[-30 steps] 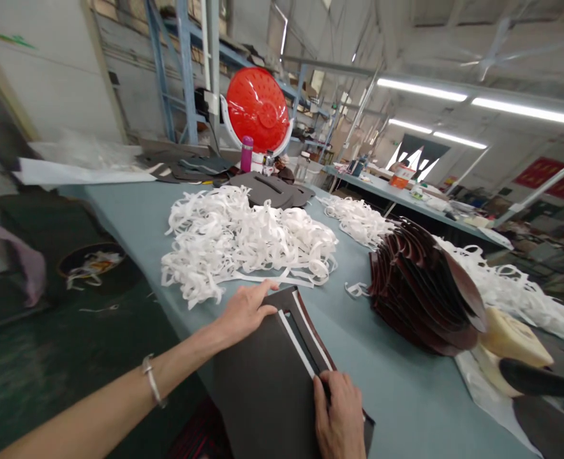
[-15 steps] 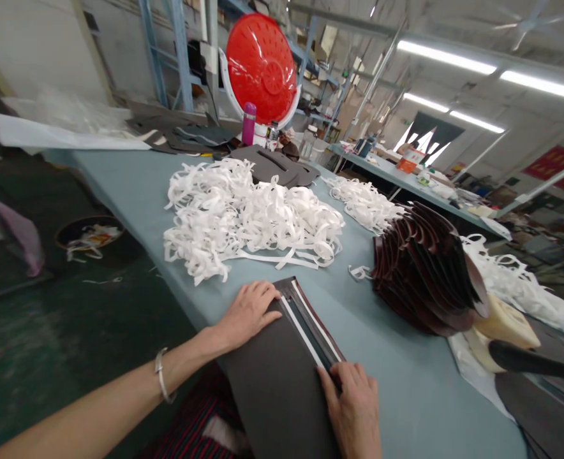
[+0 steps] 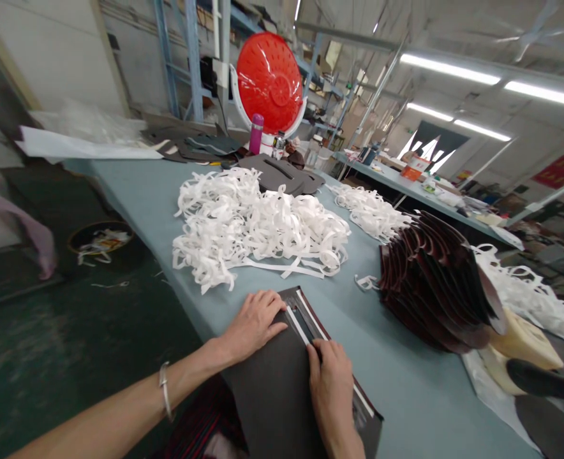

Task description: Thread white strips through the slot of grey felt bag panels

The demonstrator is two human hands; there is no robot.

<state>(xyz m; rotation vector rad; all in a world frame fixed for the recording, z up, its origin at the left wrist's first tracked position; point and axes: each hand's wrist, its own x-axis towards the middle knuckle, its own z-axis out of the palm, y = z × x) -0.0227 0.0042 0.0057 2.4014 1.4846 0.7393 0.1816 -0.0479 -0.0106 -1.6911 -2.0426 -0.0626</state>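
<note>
A dark grey sheet-like panel (image 3: pixel 272 395) lies at the table's near edge, with a long slot along its right side. White strips (image 3: pixel 300 326) border that slot. My left hand (image 3: pixel 256 322) rests at the slot's far end, thumb spread from the fingers, pressing the panel down. Partway down the slot, my right hand (image 3: pixel 330 382) has its thumb and curled fingers closed on the panel's slot edge; its fingertips hide part of the strip. Just beyond the hands sits a tangled heap of white tape loops (image 3: pixel 263 229).
Curved dark brown pieces (image 3: pixel 437 287) stand stacked to the right, near a pale yellow block (image 3: pixel 526 341) and a black handle (image 3: pixel 545 380). Behind the heap are grey cut pieces (image 3: pixel 282 173), a purple bottle (image 3: pixel 256 134) and a red basin (image 3: pixel 269 83). A bin (image 3: pixel 100 239) stands on the floor left.
My right hand has slid up along the slot, closer to my left hand, uncovering the slot's near end. My left hand stays on the panel. The view has shifted slightly.
</note>
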